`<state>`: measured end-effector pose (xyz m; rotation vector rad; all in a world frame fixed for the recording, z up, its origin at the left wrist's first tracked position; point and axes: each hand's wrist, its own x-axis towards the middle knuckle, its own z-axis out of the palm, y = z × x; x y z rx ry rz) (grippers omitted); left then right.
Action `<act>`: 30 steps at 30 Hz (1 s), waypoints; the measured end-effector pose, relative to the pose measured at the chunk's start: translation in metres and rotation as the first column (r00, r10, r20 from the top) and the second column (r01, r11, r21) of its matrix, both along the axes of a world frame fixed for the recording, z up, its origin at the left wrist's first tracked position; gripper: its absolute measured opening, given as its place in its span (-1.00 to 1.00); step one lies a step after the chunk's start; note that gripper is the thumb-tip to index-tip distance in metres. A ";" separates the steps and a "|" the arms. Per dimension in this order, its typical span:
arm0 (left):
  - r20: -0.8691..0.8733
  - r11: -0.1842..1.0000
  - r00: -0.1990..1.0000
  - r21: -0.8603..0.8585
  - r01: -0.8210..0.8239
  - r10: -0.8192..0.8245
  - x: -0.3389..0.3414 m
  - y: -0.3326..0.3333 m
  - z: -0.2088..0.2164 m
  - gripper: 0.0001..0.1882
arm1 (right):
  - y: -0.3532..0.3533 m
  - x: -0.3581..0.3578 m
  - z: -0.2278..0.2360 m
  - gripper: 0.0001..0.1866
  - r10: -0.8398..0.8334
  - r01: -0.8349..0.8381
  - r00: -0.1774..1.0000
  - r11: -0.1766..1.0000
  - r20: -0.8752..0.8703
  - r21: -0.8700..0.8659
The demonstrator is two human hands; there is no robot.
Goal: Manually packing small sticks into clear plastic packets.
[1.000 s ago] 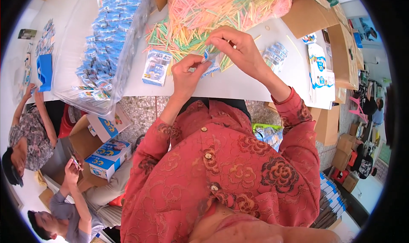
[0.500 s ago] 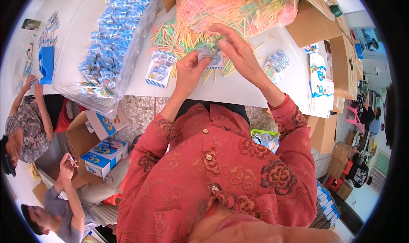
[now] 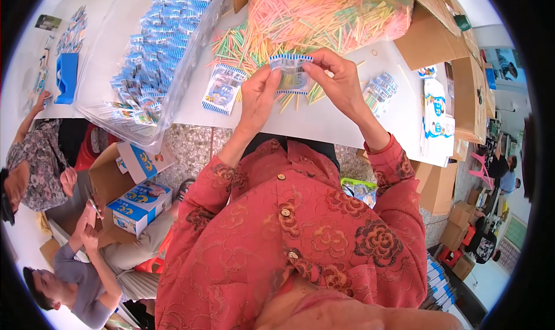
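A small blue-and-white plastic packet (image 3: 291,75) with striped ends is held up between my two hands over the table. My left hand (image 3: 258,96) pinches its left edge with the thumb in front. At its upper right, the thumb and fingers of my right hand (image 3: 338,81) grip the packet. Greenish contents show through the film. Behind it lies a loose pile of thin pink, green and yellow sticks (image 3: 237,49). A flat stack of similar packets (image 3: 224,89) rests beside my left hand, and another stack of packets (image 3: 380,93) lies to the right of my right wrist.
A clear plastic tray (image 3: 173,107) full of blue packets stands at the left. At the back, a big clear bag of sticks (image 3: 335,9) leans by cardboard boxes (image 3: 425,38). Two people sit at the left, near an open carton (image 3: 110,185).
My right hand has come down from above the packet and now grips its right side. The packet is held flatter and spread between both hands. The person at lower left moved their hands.
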<state>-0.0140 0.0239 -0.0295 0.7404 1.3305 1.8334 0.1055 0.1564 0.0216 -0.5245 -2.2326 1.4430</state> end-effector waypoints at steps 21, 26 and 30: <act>-0.351 0.998 0.935 -0.011 -0.062 0.054 0.001 -0.008 -0.034 -0.77 | -0.004 0.001 -0.001 -0.68 0.115 -0.126 0.992 0.868 0.052 0.480; -0.364 0.997 0.928 0.040 -0.066 0.076 0.004 -0.012 -0.025 -0.77 | -0.017 0.001 -0.007 -0.71 -0.017 0.017 1.000 0.995 0.007 -0.099; -0.405 0.991 0.905 0.057 -0.117 0.130 0.004 -0.023 -0.033 -0.77 | -0.019 -0.006 -0.005 -0.79 0.113 -0.079 0.979 0.978 0.170 -0.191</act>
